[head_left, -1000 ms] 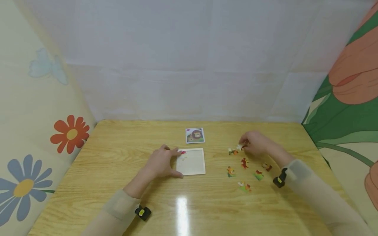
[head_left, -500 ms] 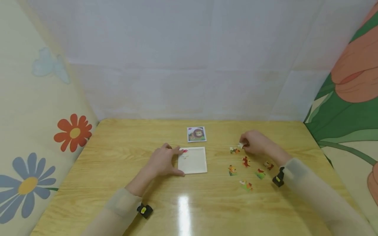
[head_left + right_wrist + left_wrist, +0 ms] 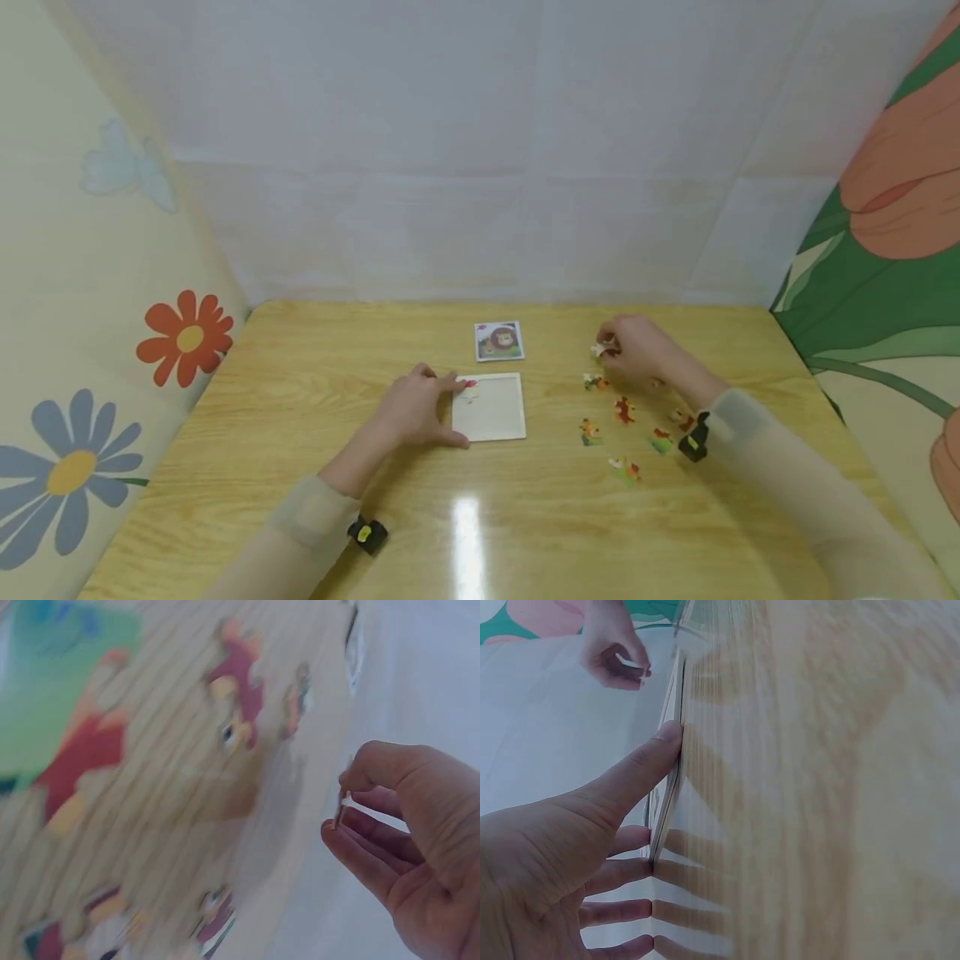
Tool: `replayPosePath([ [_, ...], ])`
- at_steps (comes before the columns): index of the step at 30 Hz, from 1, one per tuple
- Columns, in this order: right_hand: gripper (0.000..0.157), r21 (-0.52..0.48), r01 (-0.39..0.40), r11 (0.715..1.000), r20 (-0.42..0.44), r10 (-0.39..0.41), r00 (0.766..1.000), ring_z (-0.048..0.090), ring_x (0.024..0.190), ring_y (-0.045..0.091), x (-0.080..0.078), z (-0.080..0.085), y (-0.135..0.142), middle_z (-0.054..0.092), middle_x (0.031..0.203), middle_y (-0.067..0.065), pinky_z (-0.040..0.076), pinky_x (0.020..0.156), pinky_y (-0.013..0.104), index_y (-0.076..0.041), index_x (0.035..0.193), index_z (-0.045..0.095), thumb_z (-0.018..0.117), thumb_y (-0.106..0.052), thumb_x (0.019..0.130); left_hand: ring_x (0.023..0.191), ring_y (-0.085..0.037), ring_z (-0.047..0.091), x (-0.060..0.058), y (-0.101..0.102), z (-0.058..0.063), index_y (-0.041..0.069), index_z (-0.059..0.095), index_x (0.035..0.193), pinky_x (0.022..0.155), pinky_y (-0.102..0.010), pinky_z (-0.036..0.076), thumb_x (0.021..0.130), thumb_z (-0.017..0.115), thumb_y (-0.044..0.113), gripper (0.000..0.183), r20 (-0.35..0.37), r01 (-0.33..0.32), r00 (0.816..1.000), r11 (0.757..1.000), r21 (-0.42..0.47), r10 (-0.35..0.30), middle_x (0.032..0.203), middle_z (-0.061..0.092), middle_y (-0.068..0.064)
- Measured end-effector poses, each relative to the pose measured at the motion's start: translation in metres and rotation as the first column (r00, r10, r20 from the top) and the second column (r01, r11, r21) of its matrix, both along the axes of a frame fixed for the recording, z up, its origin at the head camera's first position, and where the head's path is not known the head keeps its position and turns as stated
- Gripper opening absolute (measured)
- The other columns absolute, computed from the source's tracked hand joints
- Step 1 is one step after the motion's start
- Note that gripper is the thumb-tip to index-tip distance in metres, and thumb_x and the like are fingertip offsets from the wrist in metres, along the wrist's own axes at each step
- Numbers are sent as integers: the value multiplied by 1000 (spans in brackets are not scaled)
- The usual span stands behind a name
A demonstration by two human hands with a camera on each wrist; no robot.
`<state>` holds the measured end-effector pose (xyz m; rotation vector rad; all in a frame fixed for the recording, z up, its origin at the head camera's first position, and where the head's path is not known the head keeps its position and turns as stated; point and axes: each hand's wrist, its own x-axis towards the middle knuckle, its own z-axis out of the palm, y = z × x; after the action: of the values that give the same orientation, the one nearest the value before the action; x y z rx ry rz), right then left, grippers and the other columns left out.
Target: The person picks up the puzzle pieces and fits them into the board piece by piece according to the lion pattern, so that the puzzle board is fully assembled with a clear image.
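My left hand (image 3: pixel 411 408) holds the left side of a shallow white puzzle tray (image 3: pixel 498 437), index finger at the far left corner and thumb (image 3: pixel 641 771) at the near one. One puzzle piece (image 3: pixel 470 390) with a pink-red patch lies in its upper left corner. To the right, my right hand (image 3: pixel 637 348) pinches a small puzzle piece (image 3: pixel 341 804) between thumb and fingertips, raised off the table; its printed face is turned away in the right wrist view. Several loose pieces lie below that hand, among them a dark red one (image 3: pixel 624 410) and an orange-green one (image 3: pixel 589 432).
A square lion picture card (image 3: pixel 498 342) lies behind the tray. Another loose piece (image 3: pixel 625 470) is the nearest to the table's front. A white cloth (image 3: pixel 480 167) hangs behind the wooden table (image 3: pixel 337 350), with flower-printed panels (image 3: pixel 82 333) at both sides.
My right hand has lifted the pinched piece and moved slightly left and away from me, uncovering part of another piece. The left hand stays at the tray; the view shifted a little earlier.
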<state>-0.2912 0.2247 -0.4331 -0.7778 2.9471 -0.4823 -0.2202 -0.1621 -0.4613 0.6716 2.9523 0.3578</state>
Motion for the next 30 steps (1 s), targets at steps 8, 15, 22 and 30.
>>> replayPosePath([
  [8, 19, -24, -80, 997, -83, 78, 993, 76, 92, 24, 2, 9, -28, 80, 103, 11, 64, 86, 43, -1, 111, 78, 72, -12, 96, 116, -40, 64, -1, -1, 0, 13, 65, 147, 92, -55, 59, 64, 95, 67, 103, -23, 12, 1000, 1000, -15, -12, 133, 71, -22],
  [15, 17, -62, -137, 989, -85, 132, 988, 78, 98, 25, 8, 19, -58, 81, 107, 10, 64, 91, 41, -5, 109, 80, 71, -13, 98, 114, -40, 64, -2, -1, -3, 11, 65, 146, 92, -56, 59, 64, 95, 66, 103, -21, 24, 999, 1000, -6, -24, 131, 71, -24],
  [22, 15, -46, -256, 966, -126, 248, 960, 77, 94, 21, 7, 14, -87, 82, 103, 8, 64, 87, 36, -7, 105, 82, 72, -13, 96, 116, -40, 63, -1, -1, -5, 11, 65, 146, 93, -57, 59, 64, 95, 66, 103, -18, 18, 1000, 1000, -6, -18, 131, 71, -23],
  [30, 13, -58, -332, 941, -81, 327, 942, 75, 95, 18, 9, 5, -117, 80, 103, 7, 63, 88, 29, -8, 106, 81, 74, -12, 96, 116, -38, 62, -2, -1, -3, 12, 68, 144, 91, -57, 58, 64, 95, 66, 100, -37, 27, 999, 1000, -11, -27, 133, 72, -20],
])
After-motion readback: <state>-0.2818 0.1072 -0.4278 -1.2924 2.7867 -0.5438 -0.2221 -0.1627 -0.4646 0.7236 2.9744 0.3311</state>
